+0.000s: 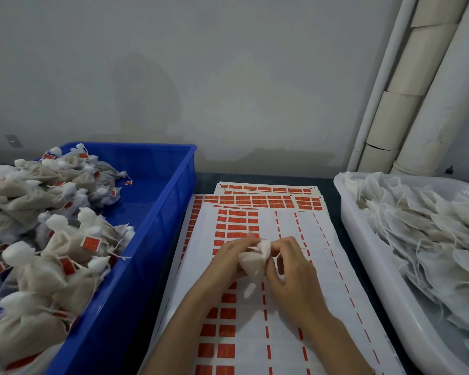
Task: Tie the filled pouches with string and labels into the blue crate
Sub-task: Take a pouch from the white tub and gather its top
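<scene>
We see 2 hands: left hand (228,255) and right hand (290,269) both pinch 1 pouch (252,262) over stacked sheets (295,293), mid-worktop (268,176) | its long axis near-to-far, gathered neck pointing away | 1 crate (157,201) left, tied pouches (65,244) beyond counting | 1 tub (344,212) right, untied pouches (417,226).

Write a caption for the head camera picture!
Left hand and right hand grip a pouch above label sheets, beside the blue crate.
</scene>
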The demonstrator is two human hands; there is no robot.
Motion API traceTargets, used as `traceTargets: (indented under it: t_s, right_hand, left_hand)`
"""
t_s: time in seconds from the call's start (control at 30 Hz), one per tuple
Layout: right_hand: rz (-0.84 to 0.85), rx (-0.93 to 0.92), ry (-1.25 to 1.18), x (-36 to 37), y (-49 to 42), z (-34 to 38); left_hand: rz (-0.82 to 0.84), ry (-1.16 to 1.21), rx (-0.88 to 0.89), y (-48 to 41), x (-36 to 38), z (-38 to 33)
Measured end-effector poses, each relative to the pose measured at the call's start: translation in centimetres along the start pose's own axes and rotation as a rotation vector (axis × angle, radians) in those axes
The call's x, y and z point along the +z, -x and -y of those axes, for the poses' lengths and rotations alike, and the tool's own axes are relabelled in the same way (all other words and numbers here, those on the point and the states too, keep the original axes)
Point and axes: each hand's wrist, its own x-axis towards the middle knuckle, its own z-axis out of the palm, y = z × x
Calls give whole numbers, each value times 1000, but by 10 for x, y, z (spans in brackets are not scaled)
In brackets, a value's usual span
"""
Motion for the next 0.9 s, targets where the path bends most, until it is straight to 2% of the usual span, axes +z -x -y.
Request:
traceTargets:
  t_s: [0.07, 0.2, 0.4, 0.47, 0.6, 0.7, 0.9]
  right_hand:
    - [36, 12, -5, 0, 2, 1]
    - [67, 9, 4, 0, 3, 4]
    - [37, 42, 79, -5, -1, 1]
    - [47, 64, 119, -6, -2, 1]
    - [1, 72, 177, -8, -2, 4]
    - [-88, 48, 215, -8, -2, 3]
    - [-178, 78, 288, -11, -6, -10]
  left_hand:
    - [56, -65, -58, 1, 5, -6]
    - [122, -281, 150, 11, 11, -8]
    - [76, -366, 241, 9, 9, -8]
    - [30, -333, 220, 7, 7, -6]
    - [96, -76, 185, 2, 2, -4]
    - [-13, -60, -10, 0, 0, -4]
    - [-17, -20, 11, -4, -4, -2]
